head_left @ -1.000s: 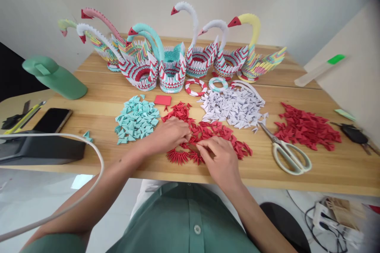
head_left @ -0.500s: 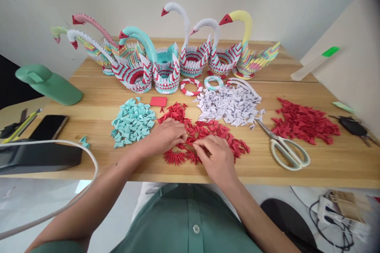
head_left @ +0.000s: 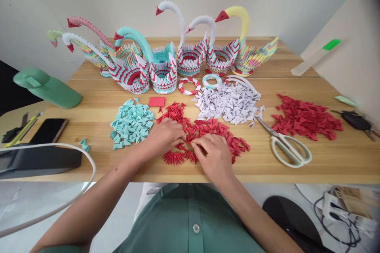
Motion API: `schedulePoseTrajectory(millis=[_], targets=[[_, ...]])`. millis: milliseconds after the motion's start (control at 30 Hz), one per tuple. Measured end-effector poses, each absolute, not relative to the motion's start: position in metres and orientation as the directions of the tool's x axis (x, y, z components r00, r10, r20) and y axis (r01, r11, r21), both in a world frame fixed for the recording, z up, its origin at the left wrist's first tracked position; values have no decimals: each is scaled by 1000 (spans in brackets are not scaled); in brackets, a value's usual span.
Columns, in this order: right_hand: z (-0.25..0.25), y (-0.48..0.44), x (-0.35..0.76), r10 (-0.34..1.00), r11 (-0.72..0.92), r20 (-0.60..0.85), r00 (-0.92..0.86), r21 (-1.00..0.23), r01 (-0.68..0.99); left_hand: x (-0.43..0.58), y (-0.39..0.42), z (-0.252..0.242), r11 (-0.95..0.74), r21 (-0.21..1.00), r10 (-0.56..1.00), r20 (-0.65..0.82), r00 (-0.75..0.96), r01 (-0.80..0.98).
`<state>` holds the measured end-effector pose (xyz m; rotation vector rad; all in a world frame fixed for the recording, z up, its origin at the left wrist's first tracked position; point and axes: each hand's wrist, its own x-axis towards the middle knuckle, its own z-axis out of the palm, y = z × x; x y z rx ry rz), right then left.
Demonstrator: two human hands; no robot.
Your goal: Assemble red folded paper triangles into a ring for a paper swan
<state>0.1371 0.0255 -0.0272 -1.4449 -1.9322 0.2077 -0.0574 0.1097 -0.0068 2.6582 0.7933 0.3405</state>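
Note:
My left hand [head_left: 168, 136] is closed in a pinch over the red folded paper pieces [head_left: 210, 126] in the middle of the table. Close by on the right, my right hand [head_left: 214, 156] pinches with thumb and forefinger at the same red work; the fingertips nearly meet. Small red folded pieces appear to be between the fingers, largely covered by them. Just below the hands lies a curved row of joined red pieces [head_left: 174, 158], its points fanned toward the table's front edge. Part of that row is hidden under my hands.
Paper swans [head_left: 163, 73] line the back, with two paper rings [head_left: 189, 86] before them. Piles of teal pieces [head_left: 132, 122], white pieces [head_left: 228, 102] and more red pieces [head_left: 305, 116] lie around. Scissors [head_left: 289, 148] rest at right; a green bottle [head_left: 47, 87] and phone [head_left: 49, 131] at left.
My right hand has come slightly closer to my left fingertips. Both hands stay pinched over the red pieces. The whole view has shifted a little.

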Motion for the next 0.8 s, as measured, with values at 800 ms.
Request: schedulePoseTrajectory(millis=[800], targets=[[-20,33,137,894,387,366,-259,-337,858,-54,109,-8,-779,402,577,161,801,481]])
